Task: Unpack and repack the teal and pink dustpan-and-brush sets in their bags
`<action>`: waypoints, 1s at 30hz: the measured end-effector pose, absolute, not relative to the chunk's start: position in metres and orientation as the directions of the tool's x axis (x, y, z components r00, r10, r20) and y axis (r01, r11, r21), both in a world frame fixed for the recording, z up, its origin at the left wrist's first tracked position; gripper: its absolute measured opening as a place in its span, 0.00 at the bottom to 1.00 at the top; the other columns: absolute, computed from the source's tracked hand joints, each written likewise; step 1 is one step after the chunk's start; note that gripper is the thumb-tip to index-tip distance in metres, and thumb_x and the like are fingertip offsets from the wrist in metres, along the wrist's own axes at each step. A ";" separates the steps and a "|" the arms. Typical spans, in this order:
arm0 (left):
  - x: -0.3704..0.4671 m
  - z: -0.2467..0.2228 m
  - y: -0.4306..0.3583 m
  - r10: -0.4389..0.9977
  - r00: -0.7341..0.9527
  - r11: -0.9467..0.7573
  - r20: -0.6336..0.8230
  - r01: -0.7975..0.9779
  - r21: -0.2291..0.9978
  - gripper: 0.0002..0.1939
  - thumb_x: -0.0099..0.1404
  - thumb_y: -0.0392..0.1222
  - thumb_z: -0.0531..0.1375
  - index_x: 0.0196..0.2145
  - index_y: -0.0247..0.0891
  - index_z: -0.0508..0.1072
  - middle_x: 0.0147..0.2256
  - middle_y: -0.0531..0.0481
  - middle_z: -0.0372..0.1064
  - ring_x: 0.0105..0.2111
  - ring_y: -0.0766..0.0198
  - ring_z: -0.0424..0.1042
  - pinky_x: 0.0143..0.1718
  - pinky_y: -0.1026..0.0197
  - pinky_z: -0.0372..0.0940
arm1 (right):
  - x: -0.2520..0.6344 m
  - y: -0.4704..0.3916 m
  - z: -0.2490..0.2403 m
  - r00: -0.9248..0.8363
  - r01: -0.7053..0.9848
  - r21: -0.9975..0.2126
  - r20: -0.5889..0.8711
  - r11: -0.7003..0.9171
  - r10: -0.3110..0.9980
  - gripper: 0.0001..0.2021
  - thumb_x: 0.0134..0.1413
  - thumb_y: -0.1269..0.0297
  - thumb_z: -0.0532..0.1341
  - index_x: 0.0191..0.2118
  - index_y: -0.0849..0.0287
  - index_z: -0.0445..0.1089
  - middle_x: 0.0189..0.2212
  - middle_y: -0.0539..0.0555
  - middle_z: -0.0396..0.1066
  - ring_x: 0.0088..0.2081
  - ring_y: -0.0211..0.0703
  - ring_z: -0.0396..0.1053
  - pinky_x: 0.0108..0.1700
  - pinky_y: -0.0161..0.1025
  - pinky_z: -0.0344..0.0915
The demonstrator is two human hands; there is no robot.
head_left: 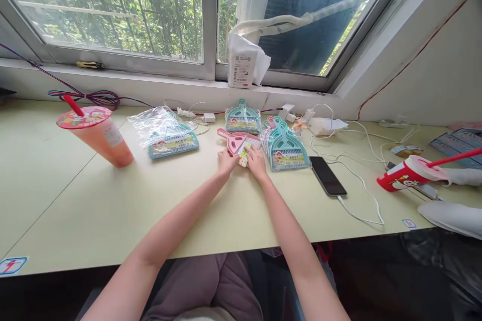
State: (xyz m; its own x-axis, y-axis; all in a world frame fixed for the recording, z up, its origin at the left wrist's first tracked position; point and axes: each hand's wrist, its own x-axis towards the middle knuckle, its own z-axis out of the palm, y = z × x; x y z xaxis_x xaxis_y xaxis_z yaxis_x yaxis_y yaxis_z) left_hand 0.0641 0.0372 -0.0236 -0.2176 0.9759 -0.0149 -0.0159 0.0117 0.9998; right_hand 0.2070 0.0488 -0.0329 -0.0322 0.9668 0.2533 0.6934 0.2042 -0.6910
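A small pink dustpan-and-brush set (234, 141) lies at mid-table with its handle pointing up and left. On its lower part sits a printed yellow-green label card (243, 156). My left hand (226, 162) is closed on the near left edge of the set, thumb by the card. From the right, my right hand (256, 161) grips the set and card, its fingers bent over them. Close to the right hand are teal dustpan sets (285, 145) in clear wrap, overlapping pink ones. Another wrapped teal set (243, 119) lies just behind the pink one.
Left of my hands, more teal sets (173, 143) lie under crumpled clear film (156, 121). A pink drink cup (107, 138) stands far left. On the right are a charging phone (327, 175), white cables (363, 180) and a red cup (408, 174). A tissue pack (243, 65) stands on the sill.
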 end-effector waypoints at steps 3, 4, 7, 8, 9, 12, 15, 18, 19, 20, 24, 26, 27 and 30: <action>0.065 -0.024 0.035 0.967 -0.252 0.027 -0.033 -0.028 0.999 0.28 0.48 0.32 0.67 0.47 0.38 0.65 0.55 0.38 0.61 0.55 0.52 0.67 0.56 0.52 0.64 | 0.207 0.048 -0.031 -0.011 0.675 -0.712 0.254 0.195 0.967 0.23 0.61 0.70 0.50 0.59 0.55 0.70 0.66 0.53 0.57 0.69 0.49 0.49 0.70 0.50 0.45; 0.065 -0.024 0.034 0.973 -0.230 -0.009 -0.009 -0.075 0.997 0.28 0.48 0.32 0.66 0.48 0.38 0.64 0.56 0.38 0.61 0.56 0.53 0.66 0.56 0.52 0.64 | 0.206 0.048 -0.030 -0.010 0.660 -0.723 0.259 0.201 0.966 0.23 0.61 0.70 0.50 0.59 0.54 0.70 0.66 0.53 0.58 0.68 0.48 0.50 0.70 0.50 0.46; 0.062 -0.025 0.033 0.993 -0.120 -0.037 0.000 -0.304 0.952 0.32 0.48 0.33 0.66 0.50 0.40 0.60 0.54 0.40 0.66 0.55 0.52 0.68 0.55 0.49 0.66 | 0.203 0.045 -0.026 -0.003 0.592 -0.770 0.296 0.240 0.955 0.21 0.61 0.68 0.53 0.57 0.52 0.71 0.65 0.52 0.58 0.67 0.48 0.53 0.70 0.50 0.47; 0.061 -0.025 0.033 0.995 -0.094 -0.008 -0.028 -0.368 0.930 0.34 0.48 0.33 0.66 0.51 0.41 0.59 0.52 0.41 0.67 0.53 0.51 0.70 0.53 0.47 0.67 | 0.201 0.044 -0.025 0.008 0.562 -0.788 0.311 0.253 0.950 0.21 0.60 0.67 0.54 0.57 0.52 0.70 0.65 0.53 0.58 0.67 0.49 0.53 0.70 0.50 0.47; 0.058 -0.026 0.033 0.994 -0.085 0.026 -0.066 -0.407 0.913 0.36 0.46 0.33 0.66 0.52 0.41 0.58 0.51 0.41 0.68 0.52 0.50 0.71 0.52 0.46 0.68 | 0.199 0.042 -0.023 0.024 0.529 -0.807 0.325 0.263 0.946 0.21 0.60 0.67 0.55 0.58 0.53 0.69 0.66 0.54 0.57 0.67 0.49 0.52 0.70 0.51 0.47; 0.046 -0.025 0.031 0.982 -0.166 0.017 -0.094 -0.412 0.911 0.40 0.42 0.31 0.67 0.54 0.41 0.60 0.51 0.41 0.69 0.52 0.49 0.71 0.52 0.45 0.68 | 0.191 0.035 -0.020 0.079 0.422 -0.861 0.347 0.283 0.935 0.24 0.59 0.63 0.57 0.61 0.53 0.64 0.67 0.56 0.54 0.68 0.50 0.49 0.70 0.51 0.47; 0.029 -0.022 0.026 0.975 -0.224 -0.087 0.001 -0.371 0.925 0.38 0.40 0.33 0.69 0.52 0.39 0.66 0.51 0.42 0.70 0.55 0.47 0.70 0.56 0.46 0.67 | 0.181 0.028 -0.018 0.132 0.295 -0.904 0.360 0.310 0.924 0.31 0.58 0.56 0.61 0.66 0.51 0.55 0.69 0.56 0.48 0.70 0.49 0.44 0.69 0.53 0.50; 0.013 -0.017 0.020 0.979 -0.204 -0.092 0.008 -0.405 0.909 0.35 0.39 0.36 0.72 0.48 0.37 0.69 0.50 0.41 0.72 0.53 0.46 0.71 0.56 0.45 0.67 | 0.171 0.025 -0.020 0.092 0.052 -0.966 0.259 0.255 0.962 0.46 0.51 0.48 0.66 0.70 0.49 0.42 0.70 0.59 0.44 0.69 0.52 0.49 0.64 0.53 0.59; 0.010 -0.016 0.018 0.980 -0.200 -0.086 -0.001 -0.424 0.902 0.36 0.39 0.37 0.72 0.48 0.37 0.69 0.50 0.41 0.73 0.53 0.46 0.71 0.55 0.45 0.67 | 0.169 0.025 -0.022 0.047 -0.051 -0.978 0.200 0.203 0.979 0.52 0.49 0.46 0.68 0.71 0.50 0.37 0.70 0.61 0.46 0.67 0.53 0.55 0.62 0.52 0.63; 0.008 -0.014 0.016 0.981 -0.195 -0.083 -0.004 -0.438 0.895 0.37 0.39 0.37 0.73 0.48 0.38 0.69 0.50 0.41 0.73 0.53 0.46 0.72 0.54 0.45 0.68 | 0.167 0.025 -0.023 0.005 -0.144 -0.979 0.144 0.143 0.990 0.56 0.46 0.44 0.69 0.72 0.51 0.34 0.69 0.63 0.49 0.64 0.54 0.60 0.60 0.51 0.66; 0.012 -0.007 0.012 0.990 -0.141 -0.080 0.023 -0.421 0.904 0.39 0.40 0.38 0.73 0.51 0.41 0.67 0.53 0.43 0.71 0.54 0.47 0.71 0.52 0.48 0.69 | 0.170 0.028 -0.025 0.031 -0.302 -0.953 -0.003 0.006 1.000 0.60 0.41 0.45 0.72 0.72 0.56 0.36 0.60 0.63 0.64 0.54 0.52 0.71 0.55 0.48 0.71; 0.016 -0.004 0.010 0.995 -0.091 -0.079 0.046 -0.393 0.916 0.39 0.41 0.40 0.74 0.52 0.42 0.66 0.54 0.43 0.70 0.56 0.47 0.69 0.52 0.49 0.70 | 0.176 0.029 -0.024 0.071 -0.305 -0.952 -0.026 -0.003 0.997 0.54 0.43 0.47 0.71 0.70 0.56 0.43 0.55 0.61 0.69 0.51 0.51 0.73 0.51 0.46 0.74; 0.018 -0.003 0.009 0.996 -0.066 -0.082 0.061 -0.379 0.922 0.39 0.42 0.40 0.74 0.52 0.41 0.65 0.55 0.43 0.69 0.56 0.47 0.69 0.53 0.50 0.69 | 0.179 0.029 -0.022 0.080 -0.295 -0.956 -0.024 0.001 0.996 0.51 0.43 0.48 0.71 0.69 0.55 0.47 0.53 0.60 0.71 0.50 0.51 0.73 0.48 0.46 0.75; 0.021 -0.002 0.006 0.993 -0.033 -0.121 0.117 -0.325 0.938 0.39 0.44 0.41 0.74 0.53 0.41 0.64 0.54 0.43 0.69 0.57 0.47 0.68 0.55 0.50 0.67 | 0.184 0.027 -0.017 0.109 -0.252 -0.967 0.007 0.035 0.994 0.43 0.42 0.51 0.72 0.63 0.53 0.56 0.50 0.57 0.73 0.48 0.50 0.74 0.43 0.43 0.76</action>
